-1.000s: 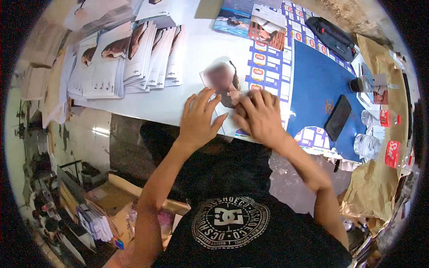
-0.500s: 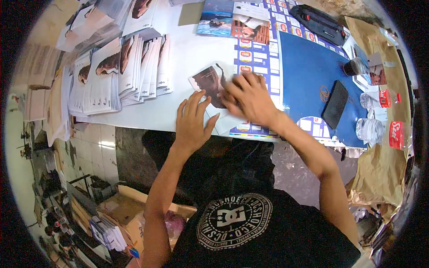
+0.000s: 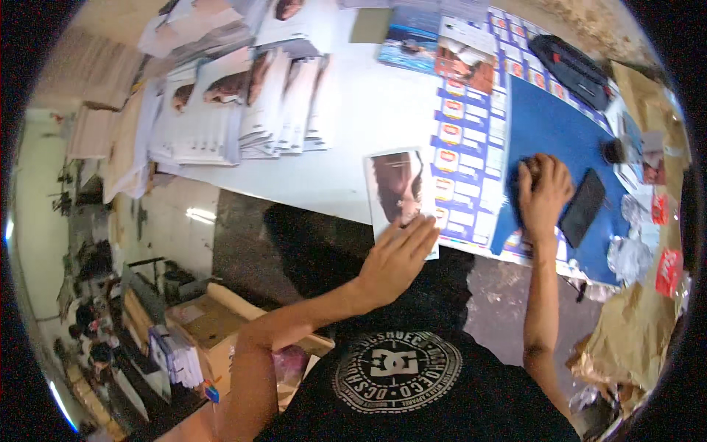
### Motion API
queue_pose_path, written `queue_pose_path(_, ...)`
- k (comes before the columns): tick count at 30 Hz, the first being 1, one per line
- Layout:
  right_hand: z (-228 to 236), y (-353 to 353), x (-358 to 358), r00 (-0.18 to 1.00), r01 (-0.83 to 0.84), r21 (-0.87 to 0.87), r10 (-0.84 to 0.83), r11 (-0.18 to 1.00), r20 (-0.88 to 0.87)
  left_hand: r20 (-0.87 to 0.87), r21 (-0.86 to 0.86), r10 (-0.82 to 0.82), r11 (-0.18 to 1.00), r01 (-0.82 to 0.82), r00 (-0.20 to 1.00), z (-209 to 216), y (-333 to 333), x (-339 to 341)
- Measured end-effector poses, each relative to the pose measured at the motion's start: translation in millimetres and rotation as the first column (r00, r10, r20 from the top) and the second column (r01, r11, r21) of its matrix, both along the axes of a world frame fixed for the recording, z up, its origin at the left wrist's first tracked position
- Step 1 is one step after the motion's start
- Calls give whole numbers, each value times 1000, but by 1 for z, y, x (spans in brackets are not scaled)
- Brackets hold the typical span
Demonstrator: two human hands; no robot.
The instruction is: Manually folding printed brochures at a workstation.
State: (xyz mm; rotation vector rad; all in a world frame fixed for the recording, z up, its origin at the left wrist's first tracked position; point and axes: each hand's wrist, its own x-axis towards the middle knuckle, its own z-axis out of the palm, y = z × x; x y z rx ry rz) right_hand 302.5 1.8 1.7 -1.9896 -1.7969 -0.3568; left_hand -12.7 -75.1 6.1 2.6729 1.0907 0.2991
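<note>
A folded leaflet [image 3: 398, 184] with a dark-haired portrait on its front lies at the table's near edge. Across its near end rests my left hand [image 3: 401, 258], fingers stretched out and flat; the thumb is hidden. My right hand [image 3: 543, 193] is down on the blue sheet [image 3: 534, 110], fingers curled, close to the black phone [image 3: 586, 208]. What its fingers close on, if anything, is hidden beneath them.
Stacks of similar leaflets [image 3: 202, 121] stand at the left of the white table [image 3: 294, 180]. Printed purple label sheets [image 3: 460, 177] run down its middle. A black bag [image 3: 571, 70], a dark-lidded cup [image 3: 617, 151] and plastic bottles [image 3: 630, 254] line the right.
My right hand has left the leaflet and moved right onto the blue sheet, where rubber bands lay. My left hand has shifted to the leaflet's near end. The whole view has shifted.
</note>
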Motion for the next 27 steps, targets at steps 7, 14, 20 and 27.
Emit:
queue_pose_path(7,-2,2,6,999,30,14,-31,999,32,373,404,348,773,-489,860,114,47,-107)
queue_pose_path(14,-8,2,7,999,38,22,-38,999,18,220,256,439,836,-486,871,78,143,-162)
queue_pose_path(20,11,-1,11,998,58,91,-56,994,-18,493,212,128,941,-262,861,96,199,-37)
queue_pose_path(27,16,-22,-19,915,-273,347,354,897,-193,74,250,246,934,-257,966,-7,284,16)
